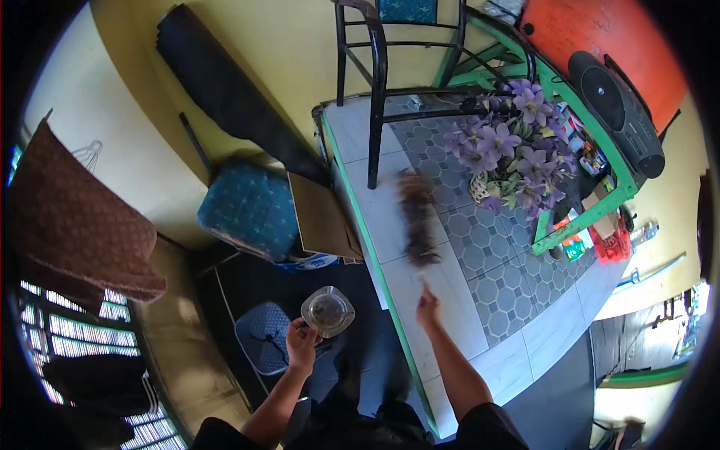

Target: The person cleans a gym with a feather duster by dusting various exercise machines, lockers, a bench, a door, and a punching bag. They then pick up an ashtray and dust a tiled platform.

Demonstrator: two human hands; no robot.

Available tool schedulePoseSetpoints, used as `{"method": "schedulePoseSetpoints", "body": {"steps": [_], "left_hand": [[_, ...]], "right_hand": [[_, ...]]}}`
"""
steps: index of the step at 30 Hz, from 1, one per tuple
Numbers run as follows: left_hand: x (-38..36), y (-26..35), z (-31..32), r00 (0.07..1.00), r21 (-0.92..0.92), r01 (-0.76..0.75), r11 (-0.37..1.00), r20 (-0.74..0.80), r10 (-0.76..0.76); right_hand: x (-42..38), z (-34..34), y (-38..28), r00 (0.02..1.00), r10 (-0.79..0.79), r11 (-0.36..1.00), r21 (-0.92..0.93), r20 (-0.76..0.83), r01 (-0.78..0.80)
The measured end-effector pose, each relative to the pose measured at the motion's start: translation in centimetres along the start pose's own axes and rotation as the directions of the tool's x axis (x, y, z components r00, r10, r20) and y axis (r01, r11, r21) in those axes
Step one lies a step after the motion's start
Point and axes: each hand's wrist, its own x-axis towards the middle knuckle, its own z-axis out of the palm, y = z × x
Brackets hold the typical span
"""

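My right hand (pixel 429 308) is closed around the light handle of a brown feather duster (pixel 418 217), whose head is smeared by motion over the pale tiles of the tabletop (pixel 457 304). In my left hand (pixel 302 346) is a clear, squarish glass ashtray (pixel 328 311), gripped at its lower left edge. It is off the table's left side, above the dark floor. A basket of purple artificial flowers (pixel 517 150) stands on the patterned tiles, to the right of the duster head.
A black metal chair (pixel 377 97) stands on the table's far end. Beside it are a green frame (pixel 585 217) and a black radio (pixel 615 112). Left of the table are a blue cushioned seat (pixel 251 206), cardboard (pixel 319 217), a black roll (pixel 232 90) and a grey stool (pixel 262 337).
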Motion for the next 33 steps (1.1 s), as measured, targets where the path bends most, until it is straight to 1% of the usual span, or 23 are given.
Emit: {"method": "schedulePoseSetpoints", "body": {"steps": [1,2,3,5,6,8,10,12,13,15,16,19,20,21,23,25,26,27,28,29,30,32,33], "left_hand": [[1.1,0.7,0.1,1.0,-0.003,0.001,1.0,0.019,-0.001],[1.8,1.4,0.1,1.0,-0.031,0.013,0.999,0.0,-0.013],[2.5,2.0,0.1,0.999,-0.06,0.024,0.998,-0.022,-0.026],[3.3,2.7,0.4,1.0,-0.06,0.022,0.998,-0.013,-0.023],[3.7,3.0,0.4,1.0,-0.051,0.013,0.999,-0.013,-0.014],[4.3,3.0,0.5,1.0,-0.045,0.009,0.999,0.007,-0.009],[4.9,3.1,0.8,1.0,-0.037,0.008,0.999,0.027,-0.007],[5.6,3.5,1.4,0.998,-0.042,0.064,0.997,0.031,-0.062],[6.0,3.7,1.8,0.997,-0.023,0.072,0.997,0.025,-0.072],[7.5,3.3,2.6,0.996,-0.03,0.084,0.996,0.023,-0.084],[8.5,3.2,3.2,0.995,-0.037,0.096,0.995,0.021,-0.095],[11.8,3.6,5.5,0.989,-0.021,0.142,0.99,0.043,-0.141],[12.9,4.0,6.6,0.99,-0.015,0.137,0.991,0.04,-0.136],[13.8,4.4,7.7,0.989,0.007,0.141,0.99,0.039,-0.141],[15.4,5.2,9.3,0.988,0.044,0.149,0.988,0.029,-0.151],[16.6,5.7,11.0,0.991,0.094,0.117,0.989,0.049,-0.121],[17.1,5.8,11.4,0.992,0.099,0.116,0.988,0.035,-0.12],[17.4,5.7,11.7,0.992,0.083,0.113,0.99,0.043,-0.117],[17.5,5.5,11.8,0.992,0.066,0.113,0.991,0.053,-0.117],[17.7,5.3,11.9,0.992,0.072,0.118,0.99,0.041,-0.121],[18.0,5.2,11.9,0.989,0.081,0.136,0.987,0.042,-0.14],[17.6,5.2,11.9,0.984,0.093,0.171,0.981,0.036,-0.175],[17.6,5.4,12.0,0.983,0.128,0.178,0.976,0.022,-0.183]], "right_hand": [[-0.8,1.0,-1.3,0.981,-0.126,0.992,0.008,0.15,0.126],[-1.5,1.6,-2.2,0.922,-0.245,0.968,0.033,0.298,0.247],[-2.0,1.6,-2.8,0.927,-0.24,0.97,0.024,0.289,0.243],[-3.0,1.1,-3.9,0.876,-0.189,0.981,0.058,0.443,0.183],[-3.6,0.6,-4.2,0.88,-0.188,0.982,0.058,0.437,0.181],[-4.6,-0.5,-3.6,0.938,-0.155,0.983,0.139,0.31,0.116],[-4.4,-1.7,-1.9,0.972,0.012,0.975,0.213,0.234,-0.064],[-4.0,-3.8,-1.2,0.989,0.07,0.958,0.266,0.133,-0.103],[-2.9,-3.8,-0.1,0.989,0.071,0.958,0.269,0.129,-0.104],[-0.2,-3.4,1.7,0.975,0.218,0.914,0.342,0.037,-0.217],[1.7,-3.2,1.2,0.976,0.217,0.913,0.346,0.036,-0.216],[10.6,-2.5,-1.5,0.988,0.107,0.975,0.206,-0.112,-0.082],[14.8,-0.9,-0.5,0.968,-0.025,0.975,0.207,-0.248,0.078],[18.6,0.5,0.2,0.914,-0.146,0.955,0.186,-0.378,0.23],[24.1,-1.1,-3.9,0.945,-0.055,0.961,0.24,-0.323,0.138],[31.2,0.6,-2.7,0.912,-0.002,0.973,0.208,-0.409,0.096],[35.1,2.3,1.8,0.918,-0.002,0.972,0.215,-0.397,0.095],[39.6,4.4,5.1,0.918,-0.137,0.989,0.003,-0.372,0.149],[43.5,8.1,6.4,0.91,-0.265,0.956,-0.208,-0.317,0.206],[43.0,7.4,2.3,0.97,-0.133,0.986,-0.123,-0.204,0.11],[40.9,6.8,-3.6,0.997,-0.001,0.999,-0.051,-0.078,-0.003],[35.9,9.5,-6.7,0.961,-0.276,0.953,-0.117,0.037,0.278],[33.1,9.9,-7.9,0.919,-0.349,0.929,-0.064,0.186,0.366]]}}
